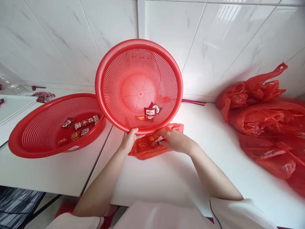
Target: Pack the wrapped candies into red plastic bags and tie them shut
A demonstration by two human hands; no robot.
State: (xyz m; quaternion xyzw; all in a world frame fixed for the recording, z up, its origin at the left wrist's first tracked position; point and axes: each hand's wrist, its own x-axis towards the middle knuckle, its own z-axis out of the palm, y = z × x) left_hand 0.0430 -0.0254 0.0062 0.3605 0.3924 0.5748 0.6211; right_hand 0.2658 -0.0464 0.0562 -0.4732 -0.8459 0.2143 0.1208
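Note:
A red plastic mesh basket (138, 44) is tilted up on its side, its opening facing me. My left hand (128, 140) grips its lower rim, thumb over the edge. Several small wrapped snacks (150, 112) lie together at the low side inside it. Under the rim, a red plastic bag (143, 151) lies on the table with a red printed packet (154, 140) in it. My right hand (175, 140) is at this bag, fingers curled beside the packet. What the fingertips hold is partly hidden.
A second red basket (33, 116) stands at the left with several wrapped snacks (85, 123) in it. Filled red plastic bags (257, 117) are piled at the right. A white tray (17, 106) lies at far left. A tiled wall (202, 47) rises behind the white table (190, 187).

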